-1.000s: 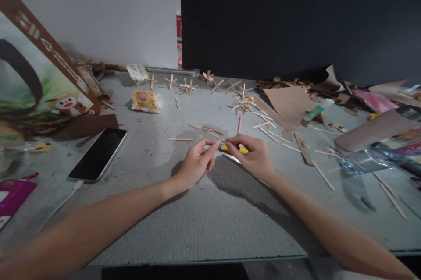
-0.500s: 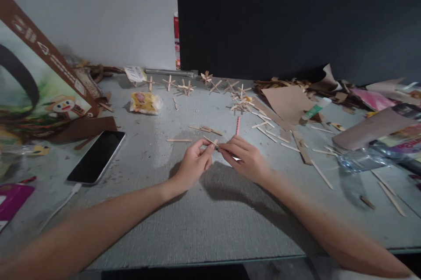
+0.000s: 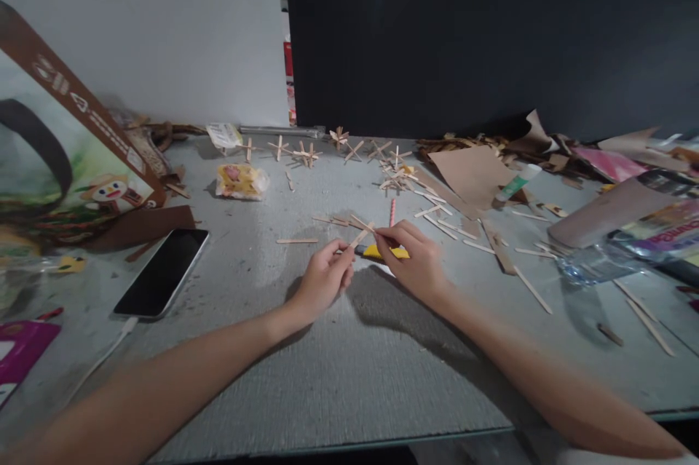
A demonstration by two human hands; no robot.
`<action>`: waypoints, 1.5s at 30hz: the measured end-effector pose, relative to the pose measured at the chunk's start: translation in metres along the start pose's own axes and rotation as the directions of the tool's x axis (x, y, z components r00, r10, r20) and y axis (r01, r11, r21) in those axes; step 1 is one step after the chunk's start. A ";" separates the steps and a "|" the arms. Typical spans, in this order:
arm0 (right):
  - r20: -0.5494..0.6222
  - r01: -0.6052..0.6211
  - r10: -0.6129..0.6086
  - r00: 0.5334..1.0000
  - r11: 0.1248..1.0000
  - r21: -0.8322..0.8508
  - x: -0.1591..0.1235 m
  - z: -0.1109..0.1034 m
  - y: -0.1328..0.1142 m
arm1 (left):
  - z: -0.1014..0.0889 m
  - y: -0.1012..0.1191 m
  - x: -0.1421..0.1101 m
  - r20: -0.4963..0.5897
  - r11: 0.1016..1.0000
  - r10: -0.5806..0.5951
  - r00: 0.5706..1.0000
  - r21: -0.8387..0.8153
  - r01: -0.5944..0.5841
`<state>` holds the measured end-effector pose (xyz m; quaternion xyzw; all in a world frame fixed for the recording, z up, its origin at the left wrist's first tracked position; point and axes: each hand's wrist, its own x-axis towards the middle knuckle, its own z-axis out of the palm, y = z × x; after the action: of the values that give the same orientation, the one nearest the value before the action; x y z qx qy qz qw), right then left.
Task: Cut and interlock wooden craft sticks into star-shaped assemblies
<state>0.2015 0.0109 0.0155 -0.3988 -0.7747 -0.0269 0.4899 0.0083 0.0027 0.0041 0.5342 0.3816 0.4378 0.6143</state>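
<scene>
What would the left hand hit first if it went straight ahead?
The left hand, pinching a stick, would probably meet the right hand first; the yellow tool looks lower, but depth is unclear.

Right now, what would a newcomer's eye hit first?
The centre: the left hand pinches one wooden stick, the right hand another, with a yellow tool close by. Then the crossed-stick shapes along the back of the grey table, and the black phone at left, its white cable plugged in.

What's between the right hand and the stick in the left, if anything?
Nothing visible. The right hand is close to the stick in the left hand; the yellow tool lies on the table beneath, seemingly out of the way.
</scene>
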 end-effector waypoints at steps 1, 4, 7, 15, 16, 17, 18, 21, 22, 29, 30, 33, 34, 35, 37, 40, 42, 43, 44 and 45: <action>0.006 0.003 -0.003 1.000 1.000 0.001 0.000 0.000 0.000 | 0.000 0.000 0.000 -0.003 1.000 0.002 1.000 0.003 -0.002; 0.053 0.039 -0.040 0.998 0.999 0.007 -0.002 0.001 0.002 | 0.000 0.001 0.000 -0.006 1.000 0.009 1.000 0.002 -0.009; 0.091 0.094 -0.096 0.991 0.995 0.017 -0.003 0.000 0.003 | 0.000 0.000 0.001 -0.003 1.000 0.023 1.000 0.009 -0.023; 0.142 0.202 -0.209 0.968 0.977 0.066 -0.004 0.001 0.000 | 0.000 -0.001 0.000 0.032 0.999 0.033 0.999 0.036 -0.034; 0.149 0.209 -0.216 0.965 0.976 0.061 -0.004 0.001 0.000 | 0.000 -0.001 0.000 0.034 0.998 0.035 0.999 0.042 -0.037; 0.151 0.211 -0.217 0.964 0.976 0.054 -0.004 0.001 0.000 | 0.000 0.000 -0.001 0.037 0.998 0.037 0.999 0.046 -0.039; 0.148 0.212 -0.217 0.965 0.976 0.050 -0.005 0.001 0.000 | 0.000 0.000 -0.001 0.037 0.998 0.038 0.999 0.045 -0.040; 0.147 0.208 -0.213 0.966 0.977 0.052 -0.005 0.001 0.000 | 0.001 -0.001 0.000 0.035 0.999 0.034 0.999 0.028 -0.035; 0.150 0.207 -0.213 0.965 0.977 0.055 -0.005 0.001 -0.001 | 0.000 -0.002 0.000 0.034 0.999 0.035 0.999 0.025 -0.036; 0.107 0.249 -0.255 0.961 0.966 0.061 -0.006 0.005 -0.006 | 0.000 -0.005 -0.001 0.020 0.996 0.063 0.998 0.055 -0.064; 0.101 0.259 -0.265 0.959 0.963 0.068 -0.005 0.006 -0.007 | 0.001 -0.005 -0.002 0.017 0.996 0.064 0.998 0.057 -0.065; 0.110 0.280 -0.288 0.951 0.957 0.081 -0.005 0.005 -0.008 | 0.001 -0.005 -0.002 0.016 0.996 0.071 0.997 0.059 -0.072; 0.117 0.285 -0.293 0.949 0.955 0.083 -0.004 0.005 -0.007 | 0.001 -0.005 -0.002 0.018 0.995 0.073 0.997 0.060 -0.074; 0.123 0.288 -0.297 0.947 0.954 0.085 -0.004 0.004 -0.007 | 0.001 -0.005 -0.002 0.019 0.995 0.075 0.997 0.061 -0.076; 0.133 0.283 -0.293 0.947 0.955 0.089 -0.005 0.004 -0.006 | 0.001 -0.006 -0.002 0.020 0.994 0.079 0.997 0.069 -0.080; 0.145 0.248 -0.260 0.955 0.964 0.097 -0.006 0.004 -0.008 | 0.001 -0.007 -0.002 0.020 0.994 0.080 0.997 0.076 -0.081; 0.131 0.175 -0.187 0.974 0.980 0.098 -0.007 0.005 -0.010 | 0.001 -0.008 -0.002 0.026 0.994 0.075 0.997 0.075 -0.077; 0.119 0.148 -0.159 0.980 0.984 0.096 -0.007 0.005 -0.011 | 0.001 -0.008 -0.002 0.029 0.994 0.071 0.997 0.075 -0.073; 0.112 0.141 -0.151 0.982 0.986 0.090 -0.007 0.005 -0.012 | 0.001 -0.009 -0.002 0.031 0.995 0.068 0.997 0.078 -0.070; 0.114 0.158 -0.166 0.980 0.984 0.078 -0.007 0.005 -0.013 | 0.000 -0.009 -0.002 0.031 0.994 0.065 0.997 0.080 -0.068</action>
<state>0.1908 0.0000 0.0123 -0.3183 -0.8330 -0.0162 0.4522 0.0094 0.0007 -0.0049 0.5773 0.3722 0.4345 0.5826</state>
